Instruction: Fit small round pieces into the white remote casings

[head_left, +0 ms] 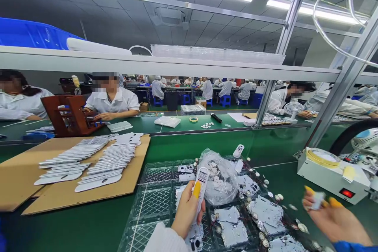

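Yellow finger cots [196, 189] capped the left hand [186, 214], whose fingers [189, 208] wrapped around a white handheld device [201, 183] above a clear plastic tray [150, 201]. The right hand [333, 220] pinched a small white piece [318, 201] between its fingertips [333, 202]. Wired white panels [233, 233] and a bag of white discs [218, 177] lay in the tray; farther left, white casings [97, 161] covered cardboard [17, 177].

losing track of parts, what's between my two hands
The head view shows a clear plastic bag of white discs and white boards in a clear tray.
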The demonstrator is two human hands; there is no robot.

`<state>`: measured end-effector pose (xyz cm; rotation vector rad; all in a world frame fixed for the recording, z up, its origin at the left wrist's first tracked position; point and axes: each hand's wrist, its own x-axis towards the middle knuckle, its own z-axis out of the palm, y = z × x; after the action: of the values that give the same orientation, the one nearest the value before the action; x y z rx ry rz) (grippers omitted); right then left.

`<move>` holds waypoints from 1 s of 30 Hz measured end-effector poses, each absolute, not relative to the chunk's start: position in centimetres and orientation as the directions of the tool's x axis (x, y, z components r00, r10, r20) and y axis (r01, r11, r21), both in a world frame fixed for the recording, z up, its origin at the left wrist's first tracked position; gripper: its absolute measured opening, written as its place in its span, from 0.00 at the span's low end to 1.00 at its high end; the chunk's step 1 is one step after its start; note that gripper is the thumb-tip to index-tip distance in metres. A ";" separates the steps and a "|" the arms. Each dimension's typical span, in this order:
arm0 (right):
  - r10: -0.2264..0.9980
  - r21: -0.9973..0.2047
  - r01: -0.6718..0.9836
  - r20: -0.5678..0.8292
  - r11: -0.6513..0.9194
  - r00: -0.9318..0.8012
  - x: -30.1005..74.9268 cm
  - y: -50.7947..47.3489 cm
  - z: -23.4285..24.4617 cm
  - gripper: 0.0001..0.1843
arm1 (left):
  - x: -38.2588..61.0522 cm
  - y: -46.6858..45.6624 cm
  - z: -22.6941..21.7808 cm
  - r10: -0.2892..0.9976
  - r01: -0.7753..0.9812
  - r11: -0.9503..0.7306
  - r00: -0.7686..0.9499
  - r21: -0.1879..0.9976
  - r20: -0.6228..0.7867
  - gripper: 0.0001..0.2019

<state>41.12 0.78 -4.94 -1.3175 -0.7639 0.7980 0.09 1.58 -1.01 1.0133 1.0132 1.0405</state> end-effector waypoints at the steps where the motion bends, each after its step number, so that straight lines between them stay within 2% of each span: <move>1: 0.865 -0.968 -0.233 -0.040 0.090 0.500 38.7 1.6 -3.7 0.16 | 0.0 1.5 -0.8 0.969 -0.222 0.190 0.197 0.956 -0.147 0.17; 3: 0.930 -0.929 -0.365 -0.079 0.062 0.360 32.8 2.8 -0.7 0.11 | -0.2 1.4 -0.5 0.972 -0.314 0.180 0.202 0.932 -0.120 0.13; 6: 0.998 -0.953 -0.302 0.011 0.030 0.063 23.8 3.8 3.2 0.19 | -0.5 1.4 -0.6 0.975 -0.408 0.162 0.204 0.899 -0.083 0.10; 9: 0.992 -0.968 -0.228 0.118 0.107 -0.037 17.3 4.7 4.5 0.22 | -0.8 1.7 -1.2 0.977 -0.425 0.140 0.203 0.894 -0.057 0.10; 13: 0.986 -0.957 -0.253 0.157 0.140 -0.047 12.8 6.2 2.1 0.21 | -1.0 2.2 -1.9 0.983 -0.391 0.096 0.185 0.915 -0.024 0.09; 16: 0.985 -0.945 -0.281 0.172 0.167 0.010 11.6 6.7 -0.7 0.21 | -0.9 2.3 -2.2 0.979 -0.339 0.094 0.205 0.936 -0.024 0.10; 19: 0.979 -0.950 -0.236 0.197 0.204 0.049 11.8 6.6 -2.6 0.22 | -0.7 2.2 -2.3 0.976 -0.287 0.102 0.214 0.952 -0.040 0.09; 23: 0.981 -0.971 -0.140 0.185 0.192 0.063 12.6 6.4 -3.2 0.22 | -0.6 2.0 -1.9 0.972 -0.235 0.110 0.226 0.966 -0.056 0.07; 27: 0.965 -0.964 -0.081 0.247 0.254 0.083 12.9 6.2 -3.0 0.20 | -0.6 1.7 -1.3 0.968 -0.206 0.085 0.250 0.975 -0.031 0.06; 30: 0.969 -0.961 -0.122 0.241 0.247 0.060 12.9 6.3 -2.8 0.19 | -0.7 1.6 -1.2 0.967 -0.208 0.060 0.255 0.976 -0.005 0.05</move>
<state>12.90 6.25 -2.76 -0.9557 -1.1894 1.0536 -0.67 1.60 -1.23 1.1380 0.8823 1.0921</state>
